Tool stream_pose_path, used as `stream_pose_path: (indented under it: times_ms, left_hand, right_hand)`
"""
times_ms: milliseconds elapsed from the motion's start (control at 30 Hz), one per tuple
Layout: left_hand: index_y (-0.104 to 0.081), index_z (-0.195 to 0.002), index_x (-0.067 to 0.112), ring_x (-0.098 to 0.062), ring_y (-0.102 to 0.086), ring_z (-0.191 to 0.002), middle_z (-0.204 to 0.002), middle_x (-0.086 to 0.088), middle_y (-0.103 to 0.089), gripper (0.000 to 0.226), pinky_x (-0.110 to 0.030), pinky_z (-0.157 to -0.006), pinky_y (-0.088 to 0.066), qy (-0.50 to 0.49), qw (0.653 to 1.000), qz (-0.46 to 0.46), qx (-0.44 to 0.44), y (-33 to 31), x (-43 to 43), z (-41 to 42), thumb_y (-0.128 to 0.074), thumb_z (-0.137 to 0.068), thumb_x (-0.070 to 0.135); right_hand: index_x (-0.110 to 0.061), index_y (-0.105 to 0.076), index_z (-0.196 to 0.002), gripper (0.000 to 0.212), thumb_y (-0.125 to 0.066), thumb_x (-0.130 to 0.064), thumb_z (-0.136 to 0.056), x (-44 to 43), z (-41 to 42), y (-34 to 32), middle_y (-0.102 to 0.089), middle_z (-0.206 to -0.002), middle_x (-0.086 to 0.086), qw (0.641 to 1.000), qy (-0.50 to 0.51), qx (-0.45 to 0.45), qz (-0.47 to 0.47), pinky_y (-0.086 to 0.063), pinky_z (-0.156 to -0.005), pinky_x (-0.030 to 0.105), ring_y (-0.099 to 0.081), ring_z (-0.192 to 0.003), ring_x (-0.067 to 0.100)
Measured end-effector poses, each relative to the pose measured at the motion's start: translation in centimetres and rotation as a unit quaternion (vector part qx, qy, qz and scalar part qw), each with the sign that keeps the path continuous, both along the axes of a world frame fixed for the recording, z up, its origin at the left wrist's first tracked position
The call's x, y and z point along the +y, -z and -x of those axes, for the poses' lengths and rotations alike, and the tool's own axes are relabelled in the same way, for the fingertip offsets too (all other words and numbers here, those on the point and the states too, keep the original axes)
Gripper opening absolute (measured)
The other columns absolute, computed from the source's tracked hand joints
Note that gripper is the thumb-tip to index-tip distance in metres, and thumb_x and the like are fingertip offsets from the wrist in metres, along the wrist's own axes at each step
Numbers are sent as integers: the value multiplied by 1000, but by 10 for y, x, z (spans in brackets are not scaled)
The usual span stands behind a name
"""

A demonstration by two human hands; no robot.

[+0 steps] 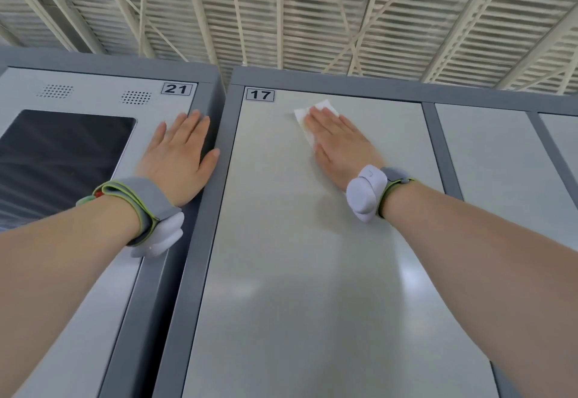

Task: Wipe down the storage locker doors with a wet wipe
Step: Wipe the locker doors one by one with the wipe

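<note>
A tall light-grey locker door (312,256) carries the label 17 (260,95) at its top left corner. My right hand (339,144) lies flat with straight fingers near the door's top, pressing a white wet wipe (302,118) against it. The wipe sticks out above and to the left of my fingers. My left hand (179,156) rests flat with spread fingers on the neighbouring panel labelled 21 (176,88), its thumb on the dark grey frame (215,209) between the two units. Both wrists wear grey bands with white sensor pods.
The panel on the left holds a dark screen (62,153) and two speaker grilles (136,97). More light-grey locker doors (488,159) continue to the right, split by dark grey frame bars. A slatted ceiling with white beams (312,12) runs overhead.
</note>
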State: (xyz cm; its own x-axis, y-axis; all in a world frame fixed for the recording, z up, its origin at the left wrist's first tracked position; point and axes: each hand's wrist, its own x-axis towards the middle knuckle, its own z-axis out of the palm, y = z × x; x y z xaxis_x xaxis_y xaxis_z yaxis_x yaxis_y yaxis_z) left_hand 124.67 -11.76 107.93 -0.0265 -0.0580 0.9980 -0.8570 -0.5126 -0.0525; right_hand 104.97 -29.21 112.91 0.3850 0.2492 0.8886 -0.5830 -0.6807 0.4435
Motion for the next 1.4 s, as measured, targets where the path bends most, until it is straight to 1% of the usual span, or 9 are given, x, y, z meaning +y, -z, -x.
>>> stream_pose_path:
  times_ms: [100,167,367,567,633,800,967,1200,1400]
  left_hand:
    - [-19,-149,7,-23,-6,-146,-158,-9,-11,57,-37,-116,0,5,1000,-2,-9,4,-1,-3,-27,-101,36]
    - [-16,-150,7,-22,-5,-146,-158,-8,-10,58,-36,-116,0,2,1000,-1,-13,5,-3,-4,-26,-101,37]
    - [-11,-150,6,-21,-3,-146,-159,-8,-8,58,-35,-116,1,-1,1000,3,-15,4,-4,-4,-30,-101,31]
    - [-10,-150,7,-19,-2,-146,-159,-6,-7,58,-33,-116,3,17,1000,-5,-6,5,-2,-4,-29,-101,30]
    - [-10,-151,7,-18,-1,-146,-159,-6,-7,57,-33,-116,3,23,1000,-3,-2,6,-1,-4,-27,-101,30]
    - [-11,-150,4,-22,0,-146,-159,-9,-7,57,-34,-117,4,29,999,38,17,7,-2,-5,-27,-101,29]
    - [-18,-148,2,-24,-6,-146,-158,-10,-12,54,-34,-117,1,44,997,54,36,4,-2,-9,-28,-102,28]
    - [-20,-148,2,-22,-7,-146,-158,-9,-12,51,-30,-115,1,71,996,38,33,3,2,-9,-28,-102,22]
    - [-19,-148,1,-23,-7,-146,-158,-11,-12,51,-29,-116,0,71,997,14,13,8,7,-12,-30,-101,18]
  right_hand:
    - [-9,-11,-150,53,-24,-20,-100,-1,-4,-10,-6,-159,3,993,2,-99,-61,1,-117,28,-3,-146,16]
    - [-8,-12,-149,52,-24,-20,-100,5,-11,-18,-6,-159,3,990,-4,-120,-79,1,-117,28,-2,-146,16]
    - [-11,-13,-149,51,-23,-11,-99,26,-32,-25,-6,-159,0,996,-25,-71,-50,1,-116,27,0,-146,14]
    - [-12,-11,-150,52,-23,-17,-100,26,-37,-5,-6,-159,1,999,-9,33,35,3,-115,25,-3,-146,14]
    - [-12,-12,-150,52,-24,-18,-100,23,-31,-2,-8,-159,2,999,-11,22,33,3,-115,25,-4,-146,14]
    - [-13,-15,-149,52,-23,-24,-99,30,-36,-18,-8,-159,3,996,-13,-75,-46,0,-117,30,-3,-146,17]
    - [-20,-5,-151,53,-15,-37,-102,47,-58,-25,0,-159,-1,998,4,-33,-48,4,-117,31,4,-146,17]
    - [-25,-2,-151,51,-14,-34,-103,50,-52,-4,0,-159,-7,996,30,67,45,5,-116,28,3,-146,15]
    - [-23,-2,-151,53,-12,-40,-102,53,-63,-22,2,-159,-1,999,27,-20,-32,5,-117,32,5,-146,17]
